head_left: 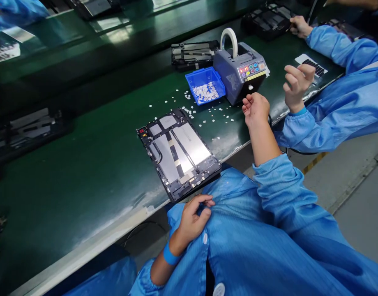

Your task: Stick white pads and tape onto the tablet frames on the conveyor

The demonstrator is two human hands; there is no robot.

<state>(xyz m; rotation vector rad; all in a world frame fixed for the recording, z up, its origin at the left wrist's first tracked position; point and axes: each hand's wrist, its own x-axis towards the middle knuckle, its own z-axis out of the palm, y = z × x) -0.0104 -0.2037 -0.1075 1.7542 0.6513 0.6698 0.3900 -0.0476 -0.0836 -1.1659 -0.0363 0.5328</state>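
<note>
Scraps (206,92) in tray (199,77), left of tape dispenser (231,77), behind tablet (179,154).

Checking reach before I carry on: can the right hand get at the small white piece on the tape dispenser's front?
Most likely yes: the right hand is raised close to the small white piece at the tape dispenser, with nothing visible between them. The co-worker's hand is off to the side.

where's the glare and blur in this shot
Head view: glare on the silver plate inside the open black rectangular device; head view: pale reflections along the near edge of the glossy dark-green tabletop; head view, left side: the dark flat device is soft and dim; head view: the grey plastic tape dispenser looks sharper.
</note>
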